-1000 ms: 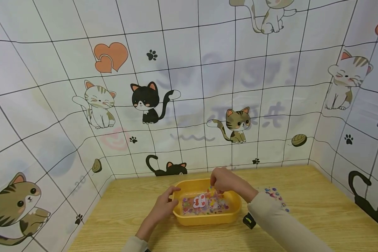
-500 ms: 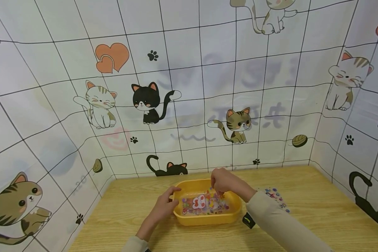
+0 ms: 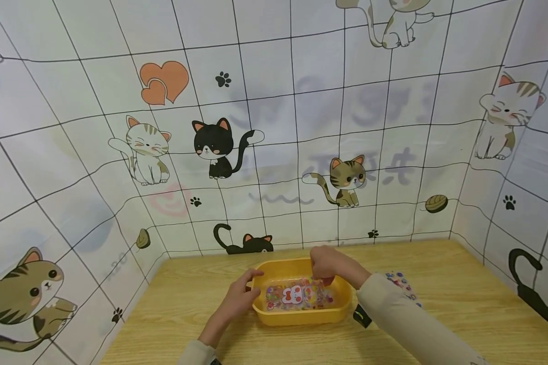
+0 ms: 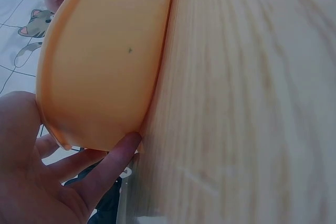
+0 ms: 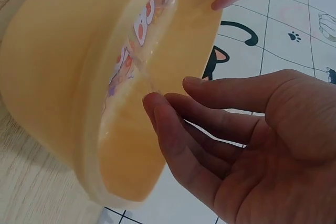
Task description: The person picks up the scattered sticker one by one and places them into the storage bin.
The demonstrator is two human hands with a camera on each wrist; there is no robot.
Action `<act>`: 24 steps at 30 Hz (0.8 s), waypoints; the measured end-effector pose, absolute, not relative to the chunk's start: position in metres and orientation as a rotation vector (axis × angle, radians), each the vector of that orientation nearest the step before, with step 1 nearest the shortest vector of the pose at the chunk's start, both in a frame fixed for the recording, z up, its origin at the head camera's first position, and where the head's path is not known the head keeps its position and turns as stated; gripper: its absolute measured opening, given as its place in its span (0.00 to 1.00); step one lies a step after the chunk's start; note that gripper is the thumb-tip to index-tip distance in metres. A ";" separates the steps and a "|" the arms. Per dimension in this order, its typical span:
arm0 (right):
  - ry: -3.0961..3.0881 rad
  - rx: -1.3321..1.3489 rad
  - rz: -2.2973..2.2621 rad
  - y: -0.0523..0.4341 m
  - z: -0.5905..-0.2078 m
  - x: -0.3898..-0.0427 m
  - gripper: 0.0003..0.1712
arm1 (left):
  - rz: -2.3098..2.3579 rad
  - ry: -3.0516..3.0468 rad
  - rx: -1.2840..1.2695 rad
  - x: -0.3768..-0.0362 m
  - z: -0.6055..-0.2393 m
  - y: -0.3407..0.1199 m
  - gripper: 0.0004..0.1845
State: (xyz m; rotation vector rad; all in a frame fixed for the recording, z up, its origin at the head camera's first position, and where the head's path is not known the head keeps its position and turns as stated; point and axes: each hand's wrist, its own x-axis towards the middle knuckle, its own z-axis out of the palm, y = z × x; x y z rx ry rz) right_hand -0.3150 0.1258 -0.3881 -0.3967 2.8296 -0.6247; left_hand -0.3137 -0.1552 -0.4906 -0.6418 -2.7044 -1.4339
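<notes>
Cat-patterned cloth walls close in the wooden table [image 3: 173, 314] on three sides. My left hand [image 3: 237, 299] grips the left rim of the yellow tray [image 3: 301, 318], thumb over the edge and fingers against its outer wall where it meets the table; the tray sits near the middle of the table, toward the back edge. Inside it lies a clear sticker sheet [image 3: 297, 295], flat on the bottom. My right hand [image 3: 331, 264] hangs over the tray's back right corner, fingers relaxed and slightly bent, holding nothing, tips just short of the sheet's edge. To do this well, I judge I should keep the tray braced and catch the thin sheet by its edge with thumb and forefinger. More stickers [image 3: 404, 285] lie on the table right of the tray.
</notes>
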 end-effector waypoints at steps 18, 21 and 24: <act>2.770 -0.227 -0.467 0.129 -0.407 -0.328 0.07 | -1.442 -2.715 -0.636 -0.311 -0.488 -0.154 0.22; 2.774 -0.222 -0.437 0.130 -0.407 -0.329 0.06 | -1.444 -2.713 -0.641 -0.311 -0.488 -0.154 0.22; 2.773 -0.213 -0.434 0.130 -0.408 -0.328 0.05 | -1.450 -2.710 -0.644 -0.311 -0.488 -0.154 0.22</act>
